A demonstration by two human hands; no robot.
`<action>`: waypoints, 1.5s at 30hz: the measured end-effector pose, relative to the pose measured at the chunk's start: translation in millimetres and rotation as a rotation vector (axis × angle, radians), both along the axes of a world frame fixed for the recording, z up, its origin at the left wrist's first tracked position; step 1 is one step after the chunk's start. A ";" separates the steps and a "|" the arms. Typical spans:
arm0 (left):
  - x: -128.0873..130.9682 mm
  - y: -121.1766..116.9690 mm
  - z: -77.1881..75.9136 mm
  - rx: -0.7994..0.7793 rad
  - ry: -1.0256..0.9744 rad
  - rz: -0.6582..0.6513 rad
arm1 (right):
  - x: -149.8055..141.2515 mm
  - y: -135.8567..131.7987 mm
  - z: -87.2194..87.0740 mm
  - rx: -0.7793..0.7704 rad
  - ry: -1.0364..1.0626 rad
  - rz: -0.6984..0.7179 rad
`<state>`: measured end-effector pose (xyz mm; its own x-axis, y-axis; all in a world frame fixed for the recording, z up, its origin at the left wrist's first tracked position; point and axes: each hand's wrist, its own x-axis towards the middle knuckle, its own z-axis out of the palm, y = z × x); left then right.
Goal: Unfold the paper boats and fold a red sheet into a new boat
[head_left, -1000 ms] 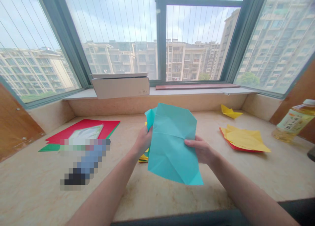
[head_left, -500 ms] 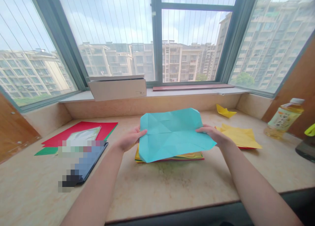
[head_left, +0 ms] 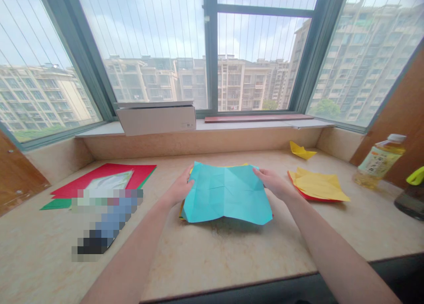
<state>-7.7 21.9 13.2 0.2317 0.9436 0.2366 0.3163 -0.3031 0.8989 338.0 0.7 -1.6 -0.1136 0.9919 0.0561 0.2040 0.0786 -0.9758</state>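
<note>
My left fingers [head_left: 187,179] and right fingers [head_left: 263,175] lie open on the upper corners of a creased teal paper sheet [head_left: 227,196], not pinching it. The sheet sits between my hands on a yellow-edged paper stack [head_left: 236,165]. At 3 o'clock on the marble counter [head_left: 212,260], a yellow sheet [head_left: 318,185] lies on red paper; a yellow paper boat [head_left: 300,150] sits at 2 o'clock; a flat red sheet [head_left: 109,171] lies at 9 o'clock.

teal origami sheet [head_left: 227,193]: was lifted off, now down flat on the stack of colored paper [head_left: 236,165], hiding nearly all of it lol | left hand [head_left: 179,188]: moved in, now at the sheet's upper left | right hand [head_left: 271,183]: shifted in too, near the top right corner
</note>
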 end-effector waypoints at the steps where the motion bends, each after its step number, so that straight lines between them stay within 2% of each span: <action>1: -0.4 0.8 -1.1 0.003 0.032 0.001 | -0.8 3.9 -4.0 0.039 -0.017 -0.065; 4: -1.4 0.8 0.5 -0.043 0.062 -0.017 | -0.9 14.9 -14.3 0.167 -0.052 -0.221; 8: -1.9 -1.7 7.4 -0.078 0.032 -0.067 | 0.7 26.1 -21.1 0.233 -0.080 -0.297; 13: -8.8 1.5 9.0 0.053 0.248 0.055 | -5.0 32.5 -24.6 0.339 -0.182 -0.351; 15: -11.8 4.4 6.7 0.052 0.363 0.124 | -10.1 33.3 -25.2 0.391 -0.319 -0.359; 20: -8.5 9.7 -2.7 0.127 0.575 0.198 | -24.5 27.8 -16.9 0.394 -0.922 -0.376; 23: -2.7 11.0 -7.1 0.208 0.698 0.211 | -33.8 16.0 -6.2 0.511 -1.168 -0.290; 26: -0.4 9.5 -8.5 0.264 0.774 0.248 | -46.7 -0.2 -3.7 0.471 -1.220 -0.120; 29: 1.4 0.6 -3.1 0.319 0.902 0.322 | -59.5 -13.4 -16.1 0.380 -1.176 -0.009; 32: 13.5 -15.5 8.4 0.377 1.100 0.422 | -65.7 -17.7 -36.2 0.372 -1.201 0.006; 35: 38.1 -30.0 14.3 0.518 1.238 0.361 | -66.3 -14.3 -51.6 0.418 -1.220 0.015; 37: 55.7 -35.0 9.4 0.552 1.288 0.281 | -66.4 -11.7 -55.9 0.465 -1.180 0.094; 40: 72.4 -36.3 -8.8 0.471 1.284 0.167 | -68.0 -12.6 -54.8 0.474 -1.104 0.234; 45: 66.3 -31.3 -34.4 0.361 1.160 0.046 | -72.9 -20.4 -48.8 0.423 -1.108 0.287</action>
<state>58.5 -9.4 -21.2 0.4483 0.8792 0.1614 0.8936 -0.4449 -0.0590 265.1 -19.6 -50.5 -0.5171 0.8498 0.1019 0.8324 0.5270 -0.1711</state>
